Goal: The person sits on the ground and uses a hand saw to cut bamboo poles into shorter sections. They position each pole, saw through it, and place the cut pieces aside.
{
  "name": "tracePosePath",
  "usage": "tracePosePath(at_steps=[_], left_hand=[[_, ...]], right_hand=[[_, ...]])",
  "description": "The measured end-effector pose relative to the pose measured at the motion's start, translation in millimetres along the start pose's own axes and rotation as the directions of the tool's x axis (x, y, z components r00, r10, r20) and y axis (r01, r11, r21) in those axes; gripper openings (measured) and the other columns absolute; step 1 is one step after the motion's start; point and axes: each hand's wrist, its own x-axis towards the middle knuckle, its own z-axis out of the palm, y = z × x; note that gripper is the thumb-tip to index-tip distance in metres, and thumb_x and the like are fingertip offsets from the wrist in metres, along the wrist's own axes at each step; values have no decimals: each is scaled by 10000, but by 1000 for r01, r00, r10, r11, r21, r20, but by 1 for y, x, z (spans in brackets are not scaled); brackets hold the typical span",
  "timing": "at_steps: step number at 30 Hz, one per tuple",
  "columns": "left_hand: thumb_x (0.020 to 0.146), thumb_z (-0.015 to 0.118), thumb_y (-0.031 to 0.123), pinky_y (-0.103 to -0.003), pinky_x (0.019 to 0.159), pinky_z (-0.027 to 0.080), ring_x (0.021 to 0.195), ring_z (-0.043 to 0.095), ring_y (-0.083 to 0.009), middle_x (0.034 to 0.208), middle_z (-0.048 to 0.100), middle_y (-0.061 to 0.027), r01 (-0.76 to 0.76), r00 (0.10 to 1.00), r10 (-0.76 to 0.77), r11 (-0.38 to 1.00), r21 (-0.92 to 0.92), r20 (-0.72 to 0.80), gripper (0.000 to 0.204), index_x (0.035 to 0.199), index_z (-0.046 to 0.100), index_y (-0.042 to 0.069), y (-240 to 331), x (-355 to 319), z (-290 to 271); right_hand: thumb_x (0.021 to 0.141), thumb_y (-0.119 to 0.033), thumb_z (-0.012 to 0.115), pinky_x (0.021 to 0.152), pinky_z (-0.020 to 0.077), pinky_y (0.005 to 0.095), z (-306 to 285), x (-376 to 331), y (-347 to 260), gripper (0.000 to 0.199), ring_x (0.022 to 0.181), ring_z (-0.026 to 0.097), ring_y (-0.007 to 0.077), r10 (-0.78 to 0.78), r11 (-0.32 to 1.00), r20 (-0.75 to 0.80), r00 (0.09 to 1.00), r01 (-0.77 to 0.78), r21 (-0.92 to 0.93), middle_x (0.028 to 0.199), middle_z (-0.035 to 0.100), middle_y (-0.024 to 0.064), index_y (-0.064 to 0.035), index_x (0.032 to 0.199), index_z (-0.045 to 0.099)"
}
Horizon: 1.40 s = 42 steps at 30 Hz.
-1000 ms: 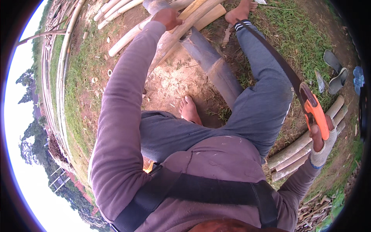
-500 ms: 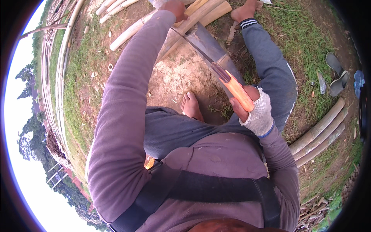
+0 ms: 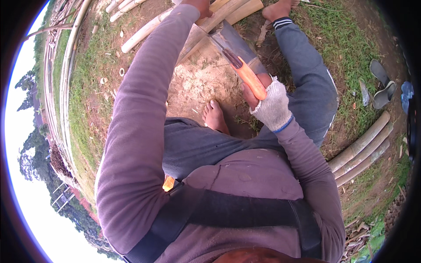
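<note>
My right hand (image 3: 270, 104), in a whitish fingerless glove with a blue cuff edge, is closed round the orange handle of a saw (image 3: 251, 79). The saw's thin dark blade points up and left, reaching the bamboo near my left hand. At the top edge my left hand (image 3: 202, 7), bare and partly cut off by the picture's rim, is closed on a bamboo pole (image 3: 226, 18). That pole lies slanting with others alongside. A dark grey, thick pole-like piece (image 3: 239, 41) runs beneath it toward my right leg.
Pale sawdust (image 3: 195, 83) covers the ground around my bare left foot (image 3: 214, 116). Cut bamboo lengths (image 3: 362, 147) lie at the right, with grey sandals (image 3: 385, 94) beyond. Long poles (image 3: 66, 87) stretch along the left. Another cut pole (image 3: 144, 33) lies beside my left forearm.
My right hand has pushed the saw forward and to the left, so less of the blade shows on the near side. My left hand stays at the bamboo, slightly higher in the picture.
</note>
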Motion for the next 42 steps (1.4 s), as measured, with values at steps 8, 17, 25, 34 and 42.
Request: tracePosePath(at_steps=[8,17,25,34,42], left_hand=[[801,919,476,-483,929,601,1035,772,-382,1079,811,-184,83,992,-100,977,-197,-78,479,1048,856,70,1,-8,5],[781,940,386,-488,904,619,995,784,-395,1023,813,-207,188,979,-199,962,-197,-41,407,974,848,40,10,-2,0],[808,918,376,-490,904,621,1003,784,-394,1043,814,-205,143,987,-152,973,-179,-41,393,999,847,41,14,-12,-8],[790,940,333,-483,903,622,1028,782,-394,1062,812,-206,168,977,-189,967,-193,-100,395,1031,837,38,11,-4,8],[830,901,396,-502,956,611,1084,770,-404,1147,801,-212,191,982,-186,955,-227,44,506,1206,795,74,-1,-18,-5]], right_hand=[[933,-134,839,589,552,424,-60,-58,-13,171,629,691,325,38,994,153,987,-22,-107,788,690,131,0,1002,759],[988,-297,798,536,518,454,47,62,14,278,564,658,370,8,1000,-46,999,-8,-9,695,673,165,-38,926,721],[937,-120,829,546,529,430,-54,-46,-10,175,618,681,312,65,998,109,992,-65,-9,777,667,136,15,1024,758],[963,-257,820,549,517,464,26,40,8,268,595,667,404,33,999,-45,998,-33,-13,687,643,194,-34,876,698],[914,-155,861,577,554,434,-39,-50,-1,188,614,689,340,64,994,108,992,-73,85,768,693,149,0,953,761]])
